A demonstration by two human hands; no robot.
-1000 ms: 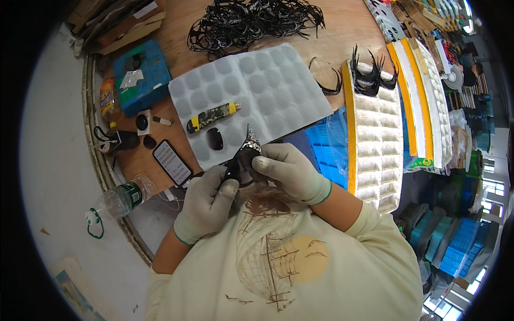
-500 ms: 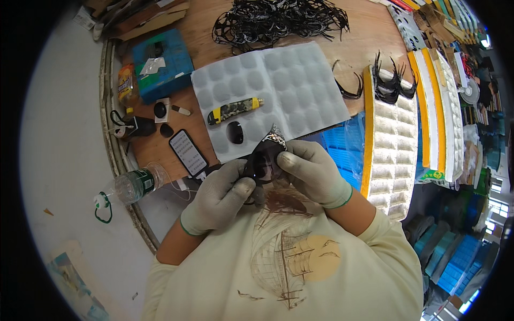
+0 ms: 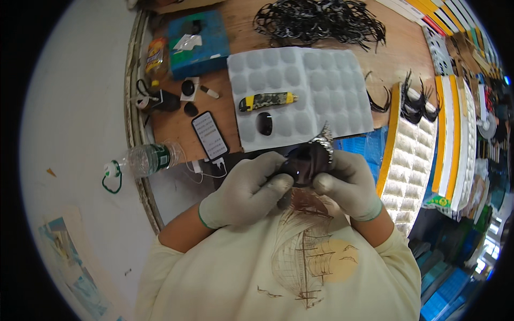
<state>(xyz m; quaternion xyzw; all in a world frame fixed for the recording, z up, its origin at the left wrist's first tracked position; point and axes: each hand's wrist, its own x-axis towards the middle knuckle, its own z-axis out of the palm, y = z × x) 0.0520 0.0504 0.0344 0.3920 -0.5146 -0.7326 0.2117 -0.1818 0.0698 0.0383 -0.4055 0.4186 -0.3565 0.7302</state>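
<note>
a pair of dark sunglasses (image 3: 306, 160) is held close to the chest, above the cream shirt (image 3: 278, 267), between the left hand (image 3: 243, 190) and the right hand (image 3: 345, 184), both in pale knit gloves. the left hand is closed around the left side of the frame, thumb and fingers pinched over a dark lens, and the right hand is wrapped on the right side near a sparkling silver-coloured trim piece (image 3: 324, 140) at the hinge. the glasses are judged to be light and fairly stiff in the frame, yet fragile at the lens and at the decorated corner; the glossy lens is likely slippery and easily smudged, so the frame rim and the temple root are thought the safer places to be gripped, not the lens face. the long axis seems to run roughly left to right between the two hands, slightly raised toward the right, with the trimmed corner pointing up and away toward the bench; which way the lens front faces cannot be told for sure. just beyond the hands a white dimpled foam tray (image 3: 321, 69) lies on the wooden table (image 3: 407, 59), and on it a yellow utility knife (image 3: 266, 101) and a single dark lens (image 3: 264, 123) are seen. a phone (image 3: 210, 136) and a plastic bottle (image 3: 145, 159) lie to the left, and a heap of black frame parts (image 3: 318, 21) lies at the far edge.
</note>
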